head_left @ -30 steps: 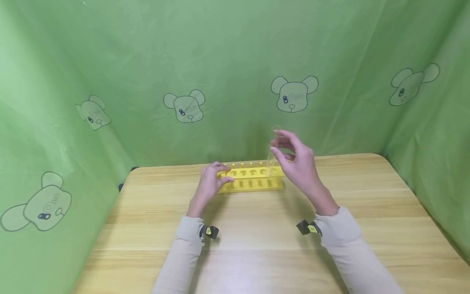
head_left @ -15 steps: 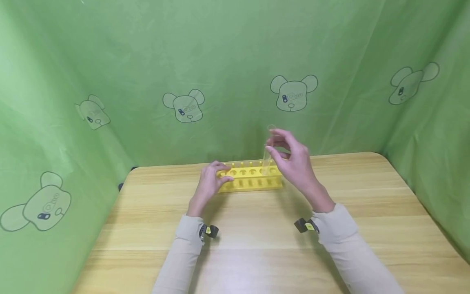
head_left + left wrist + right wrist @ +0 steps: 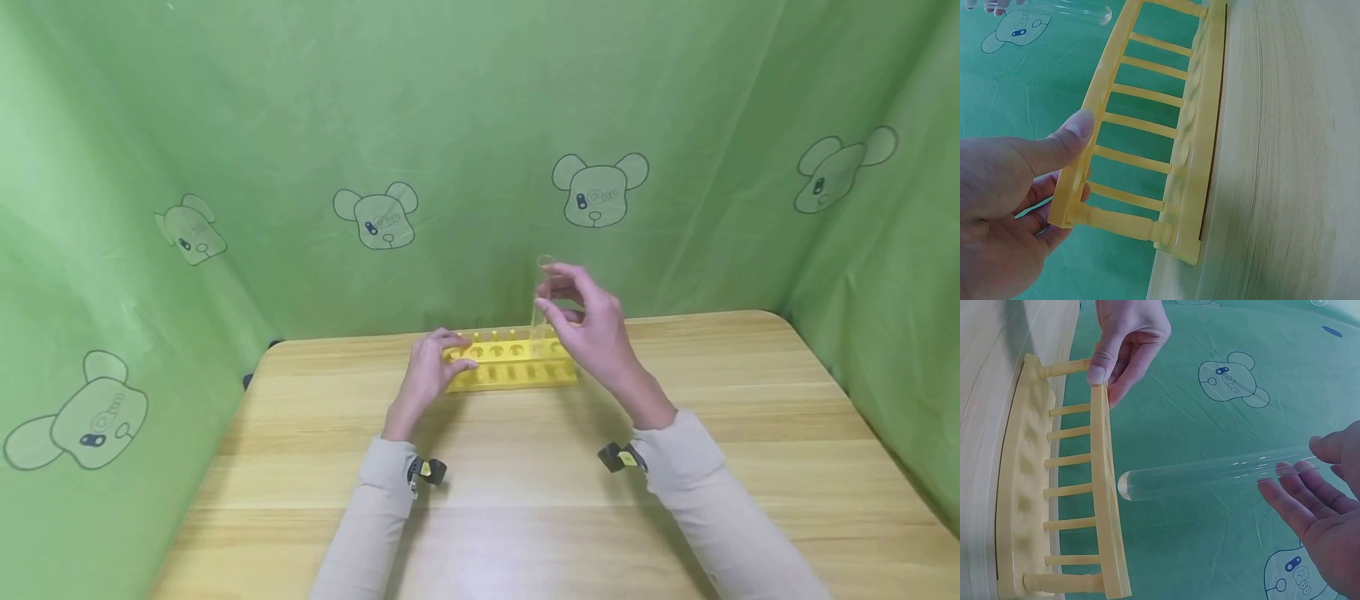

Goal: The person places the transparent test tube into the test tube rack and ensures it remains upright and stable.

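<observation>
A yellow test tube rack [image 3: 510, 385] stands upright on the table, with round holes along its top plate. My left hand [image 3: 427, 371] grips the left end of that top plate, its thumb [image 3: 1080, 125] on the near edge and the fingers behind. Between the thumb and fingers of my right hand [image 3: 600, 337] is a clear test tube [image 3: 1204, 477], held near its upper end. The tube stands nearly upright above the right part of the rack. In the right wrist view its rounded bottom is close to the top plate, seemingly just above it.
The rack sits near the back edge of the wooden table [image 3: 510, 467]. Behind and at both sides hangs a green curtain [image 3: 480, 108] printed with bear heads. Short pegs [image 3: 494, 335] line the back of the rack.
My right hand has shifted a little to the left, carrying the test tube along above the rack. The left hand keeps its hold on the rack's left end.
</observation>
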Available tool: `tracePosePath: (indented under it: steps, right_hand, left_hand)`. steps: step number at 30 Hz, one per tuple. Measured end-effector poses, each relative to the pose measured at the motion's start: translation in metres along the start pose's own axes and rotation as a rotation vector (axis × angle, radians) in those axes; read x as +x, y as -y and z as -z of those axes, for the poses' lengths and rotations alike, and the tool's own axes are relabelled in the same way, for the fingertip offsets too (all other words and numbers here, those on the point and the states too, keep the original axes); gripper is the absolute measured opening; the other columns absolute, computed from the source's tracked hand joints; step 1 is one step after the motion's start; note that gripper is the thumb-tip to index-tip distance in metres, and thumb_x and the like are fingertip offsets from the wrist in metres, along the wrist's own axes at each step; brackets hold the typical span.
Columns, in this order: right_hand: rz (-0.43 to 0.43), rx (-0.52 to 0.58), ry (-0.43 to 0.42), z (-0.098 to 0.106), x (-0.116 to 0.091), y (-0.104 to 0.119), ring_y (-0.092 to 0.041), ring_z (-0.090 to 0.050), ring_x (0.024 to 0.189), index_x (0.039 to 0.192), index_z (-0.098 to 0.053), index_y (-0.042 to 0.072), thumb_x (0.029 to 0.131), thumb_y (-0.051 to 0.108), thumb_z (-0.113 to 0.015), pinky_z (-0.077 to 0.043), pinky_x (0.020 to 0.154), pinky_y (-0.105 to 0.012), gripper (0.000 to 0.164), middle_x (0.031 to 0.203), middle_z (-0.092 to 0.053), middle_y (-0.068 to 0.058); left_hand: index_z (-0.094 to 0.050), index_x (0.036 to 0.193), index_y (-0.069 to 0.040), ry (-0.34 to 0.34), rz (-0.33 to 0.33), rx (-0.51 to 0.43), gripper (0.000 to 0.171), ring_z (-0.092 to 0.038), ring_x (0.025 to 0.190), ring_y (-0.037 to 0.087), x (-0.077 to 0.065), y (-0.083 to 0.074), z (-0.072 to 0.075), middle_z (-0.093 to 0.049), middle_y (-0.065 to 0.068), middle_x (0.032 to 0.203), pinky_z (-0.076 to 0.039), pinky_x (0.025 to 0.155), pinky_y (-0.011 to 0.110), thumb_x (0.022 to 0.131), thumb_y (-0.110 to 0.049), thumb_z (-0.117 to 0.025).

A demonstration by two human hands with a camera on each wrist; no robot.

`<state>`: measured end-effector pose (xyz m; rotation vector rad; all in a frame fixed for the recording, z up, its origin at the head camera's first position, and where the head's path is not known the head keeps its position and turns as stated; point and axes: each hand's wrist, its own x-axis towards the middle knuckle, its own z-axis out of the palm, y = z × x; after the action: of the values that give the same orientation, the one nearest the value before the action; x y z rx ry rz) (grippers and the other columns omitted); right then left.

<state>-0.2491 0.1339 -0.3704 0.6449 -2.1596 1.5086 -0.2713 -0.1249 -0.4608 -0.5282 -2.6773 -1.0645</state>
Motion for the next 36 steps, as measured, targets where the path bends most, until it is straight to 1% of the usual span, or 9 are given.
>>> tracePosePath:
  steps: [4,7,14,20,27,36]
  right_hand:
    - [0.008,0.002,-0.003,-0.002,0.001,0.001,-0.029,-0.070,0.103,0.135,-0.056,-0.001,0.095,-0.001,-0.069,-0.062,0.085,-0.028,0.042,0.111,-0.069,-0.015]
    - [0.006,0.007,-0.001,-0.004,0.001,0.000,-0.029,-0.070,0.103,0.135,-0.056,-0.002,0.096,-0.001,-0.069,-0.061,0.084,-0.027,0.041,0.110,-0.069,-0.015]
    - [-0.007,0.027,0.008,-0.008,0.002,0.001,-0.031,-0.069,0.103,0.135,-0.057,0.002,0.097,0.001,-0.069,-0.060,0.085,-0.022,0.041,0.111,-0.069,-0.016]
    - [-0.005,0.036,0.007,-0.011,0.001,-0.001,-0.029,-0.069,0.103,0.135,-0.057,0.002,0.096,0.001,-0.069,-0.060,0.085,-0.024,0.041,0.111,-0.069,-0.015]
    - [0.000,0.054,0.004,-0.014,0.004,-0.002,-0.028,-0.070,0.102,0.134,-0.057,-0.001,0.095,0.000,-0.070,-0.061,0.084,-0.026,0.041,0.110,-0.069,-0.015]
    - [0.010,0.061,0.002,-0.020,0.006,-0.004,-0.029,-0.070,0.103,0.135,-0.056,-0.001,0.095,0.001,-0.070,-0.061,0.085,-0.024,0.042,0.111,-0.069,-0.015]
  left_hand:
    - [-0.077,0.112,-0.003,-0.002,0.000,-0.003,0.039,-0.069,0.107,0.028,0.000,0.001,-0.001,-0.073,0.012,0.113,-0.054,0.102,0.038,0.078,-0.019,-0.088]
    - [-0.077,0.112,-0.003,-0.004,-0.001,-0.005,0.039,-0.069,0.106,0.028,0.000,0.002,-0.001,-0.073,0.011,0.113,-0.055,0.102,0.037,0.078,-0.019,-0.088]
    - [-0.077,0.112,-0.004,-0.005,0.003,-0.004,0.039,-0.069,0.107,0.028,0.000,0.002,-0.001,-0.073,0.011,0.113,-0.054,0.102,0.037,0.078,-0.019,-0.088]
    - [-0.077,0.113,-0.003,0.000,0.006,-0.014,0.039,-0.069,0.107,0.028,0.000,0.001,-0.001,-0.073,0.011,0.113,-0.054,0.102,0.038,0.078,-0.018,-0.088]
    - [-0.077,0.112,-0.003,0.006,0.001,-0.003,0.039,-0.068,0.108,0.028,0.000,0.000,-0.001,-0.073,0.011,0.113,-0.053,0.104,0.038,0.078,-0.018,-0.088]
    - [-0.077,0.112,-0.003,0.001,0.005,-0.001,0.039,-0.068,0.108,0.029,0.000,0.001,-0.001,-0.073,0.011,0.114,-0.052,0.105,0.040,0.078,-0.018,-0.088]
